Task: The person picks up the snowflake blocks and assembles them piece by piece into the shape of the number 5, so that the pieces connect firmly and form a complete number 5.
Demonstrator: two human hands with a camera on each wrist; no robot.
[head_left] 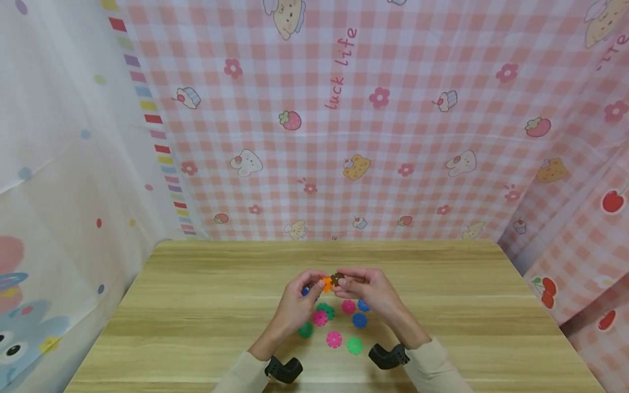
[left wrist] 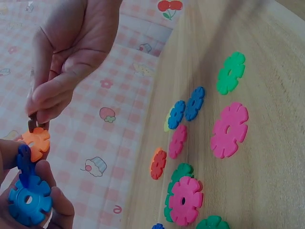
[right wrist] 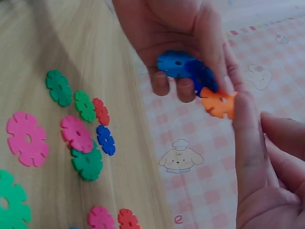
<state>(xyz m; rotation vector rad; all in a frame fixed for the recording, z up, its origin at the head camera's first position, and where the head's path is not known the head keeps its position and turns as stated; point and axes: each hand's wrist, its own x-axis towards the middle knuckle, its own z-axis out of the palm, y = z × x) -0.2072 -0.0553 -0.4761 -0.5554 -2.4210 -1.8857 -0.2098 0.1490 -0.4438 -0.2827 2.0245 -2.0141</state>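
Note:
My left hand [head_left: 295, 305] holds a short chain of notched plastic flower discs above the table. In the left wrist view a light blue disc [left wrist: 42, 206] joins a dark blue disc [left wrist: 25, 160], which joins an orange disc [left wrist: 42, 138]. The thumb and fingers pinch around the orange and dark blue discs. Facing it, my right hand [head_left: 375, 292] pinches a brown disc [head_left: 336, 280] between thumb and fingers. The brown disc's edge meets the orange one's edge, and most of it is hidden by fingers in the wrist views.
Loose discs lie on the wooden table [head_left: 196, 327] below the hands: pink [head_left: 334, 339], light green [head_left: 355, 345], blue [head_left: 360, 320], dark green [head_left: 306, 330] and several others. One pink disc [left wrist: 187, 202] overlaps a green one. A checked cloth [head_left: 417, 191] hangs behind the table.

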